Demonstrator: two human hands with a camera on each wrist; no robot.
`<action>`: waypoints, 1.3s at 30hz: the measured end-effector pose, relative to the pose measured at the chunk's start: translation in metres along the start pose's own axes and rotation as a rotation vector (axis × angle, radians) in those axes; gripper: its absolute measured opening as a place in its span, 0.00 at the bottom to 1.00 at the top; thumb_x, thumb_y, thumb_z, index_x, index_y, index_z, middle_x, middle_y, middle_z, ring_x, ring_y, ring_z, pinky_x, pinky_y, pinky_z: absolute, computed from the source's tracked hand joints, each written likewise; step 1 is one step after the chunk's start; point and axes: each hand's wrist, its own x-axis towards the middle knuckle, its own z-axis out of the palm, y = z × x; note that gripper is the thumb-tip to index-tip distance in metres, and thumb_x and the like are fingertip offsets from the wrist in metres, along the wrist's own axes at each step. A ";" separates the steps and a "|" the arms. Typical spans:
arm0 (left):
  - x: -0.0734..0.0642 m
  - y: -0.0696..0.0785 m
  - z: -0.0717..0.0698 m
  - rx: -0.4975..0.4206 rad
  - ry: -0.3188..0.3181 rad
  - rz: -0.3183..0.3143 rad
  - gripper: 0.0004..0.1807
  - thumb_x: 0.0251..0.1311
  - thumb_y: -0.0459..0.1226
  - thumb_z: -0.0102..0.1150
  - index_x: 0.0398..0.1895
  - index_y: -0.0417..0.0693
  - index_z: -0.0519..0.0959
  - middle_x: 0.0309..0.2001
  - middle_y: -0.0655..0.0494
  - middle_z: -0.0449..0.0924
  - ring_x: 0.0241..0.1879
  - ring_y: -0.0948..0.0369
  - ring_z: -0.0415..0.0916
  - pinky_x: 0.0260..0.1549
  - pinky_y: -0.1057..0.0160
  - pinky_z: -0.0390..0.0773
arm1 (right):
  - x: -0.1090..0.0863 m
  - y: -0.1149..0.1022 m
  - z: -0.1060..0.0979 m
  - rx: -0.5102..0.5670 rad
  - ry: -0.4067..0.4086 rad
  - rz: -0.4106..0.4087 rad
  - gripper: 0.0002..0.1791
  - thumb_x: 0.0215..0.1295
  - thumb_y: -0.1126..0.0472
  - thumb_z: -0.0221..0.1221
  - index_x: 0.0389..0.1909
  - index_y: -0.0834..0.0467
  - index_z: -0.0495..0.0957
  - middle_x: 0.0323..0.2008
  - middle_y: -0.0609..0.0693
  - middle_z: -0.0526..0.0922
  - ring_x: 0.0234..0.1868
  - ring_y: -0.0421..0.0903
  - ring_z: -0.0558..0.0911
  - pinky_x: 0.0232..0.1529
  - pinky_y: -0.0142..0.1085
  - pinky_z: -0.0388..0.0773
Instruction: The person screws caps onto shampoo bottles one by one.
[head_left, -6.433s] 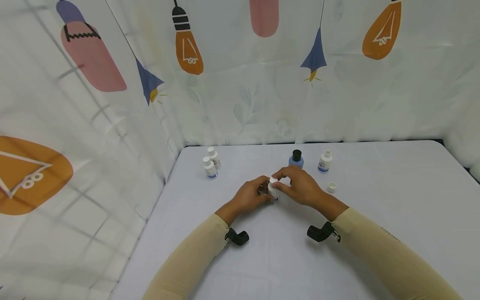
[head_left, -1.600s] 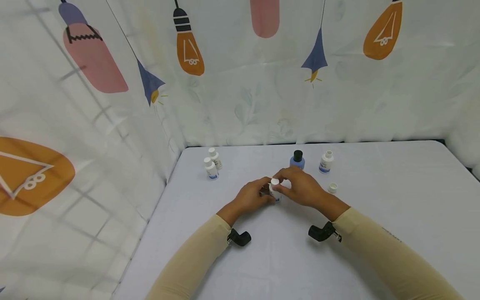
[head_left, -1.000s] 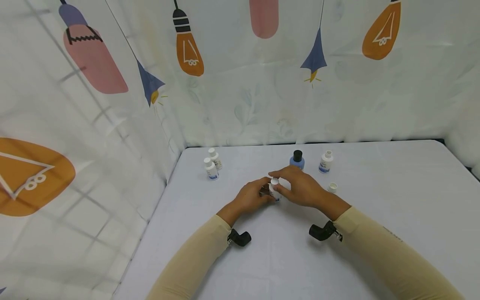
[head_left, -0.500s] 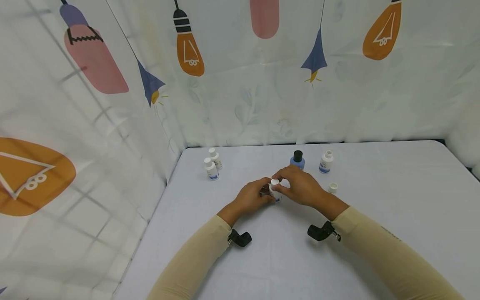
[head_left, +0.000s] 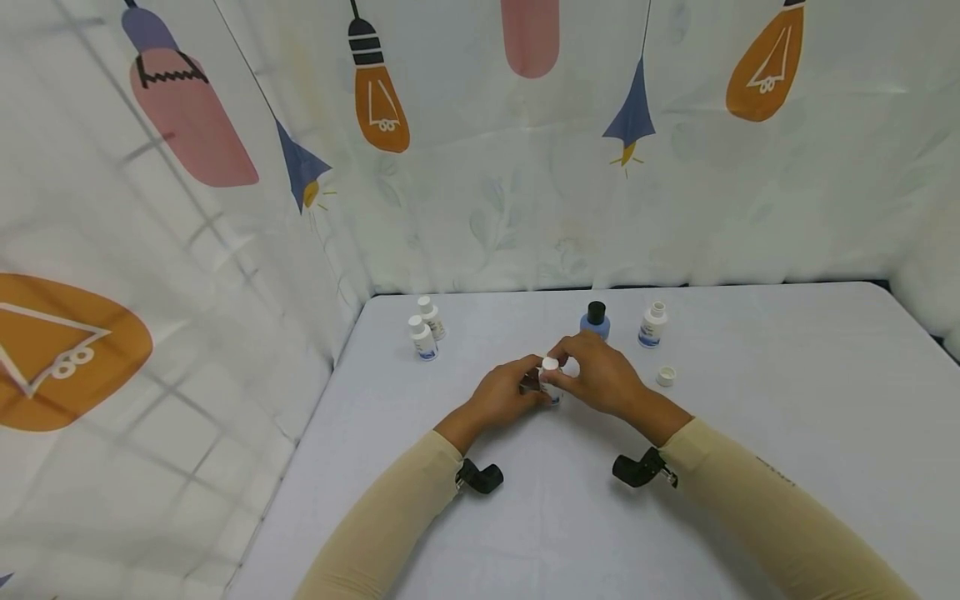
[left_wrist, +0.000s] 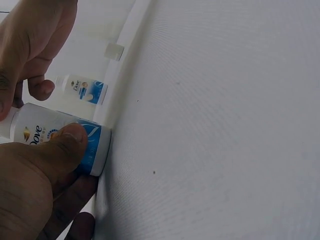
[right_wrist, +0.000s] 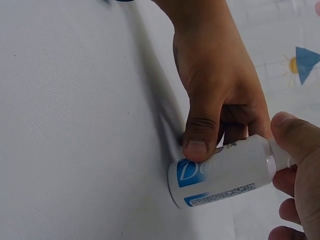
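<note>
Near the middle of the table, my left hand (head_left: 501, 392) grips a small white Dove bottle (right_wrist: 235, 172) by its lower body. The bottle stands upright, its base at the tabletop, with a blue band low on its label. In the left wrist view the left thumb presses across the front of the bottle (left_wrist: 44, 116). My right hand (head_left: 603, 375) comes in from the right and pinches the white screw cap (head_left: 551, 363) on top between thumb and forefinger. Most of the cap is hidden behind these fingers in both wrist views.
A loose white cap (head_left: 666, 376) lies right of the hands. Behind it stands an uncapped white bottle (head_left: 652, 327). A blue bottle (head_left: 596, 322) with a black cap is just beyond the right hand. Two capped white bottles (head_left: 423, 340) stand at the back left of the table (head_left: 510, 517).
A second ago the right forefinger was stretched out past the cap; it has curled back in against it. The right wrist has turned slightly. My left hand and the bottle stay in place.
</note>
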 end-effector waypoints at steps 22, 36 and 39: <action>0.000 0.001 -0.001 0.023 0.010 0.006 0.28 0.62 0.43 0.73 0.65 0.59 0.75 0.51 0.59 0.84 0.52 0.64 0.82 0.53 0.59 0.79 | 0.001 0.009 -0.008 0.031 -0.061 -0.084 0.15 0.69 0.51 0.67 0.53 0.50 0.83 0.48 0.45 0.82 0.57 0.49 0.79 0.53 0.49 0.78; 0.000 0.001 -0.001 0.009 0.003 -0.016 0.28 0.62 0.45 0.73 0.65 0.61 0.75 0.50 0.62 0.84 0.50 0.65 0.82 0.52 0.59 0.79 | 0.002 0.007 -0.004 0.052 -0.051 -0.025 0.14 0.66 0.48 0.70 0.48 0.48 0.83 0.44 0.43 0.82 0.54 0.51 0.79 0.50 0.50 0.79; -0.001 0.002 0.000 0.011 0.000 -0.014 0.28 0.63 0.44 0.73 0.65 0.59 0.75 0.51 0.61 0.84 0.51 0.64 0.82 0.52 0.59 0.79 | -0.001 0.010 -0.006 0.037 -0.073 -0.070 0.18 0.69 0.50 0.68 0.57 0.50 0.82 0.51 0.46 0.82 0.58 0.51 0.78 0.55 0.51 0.77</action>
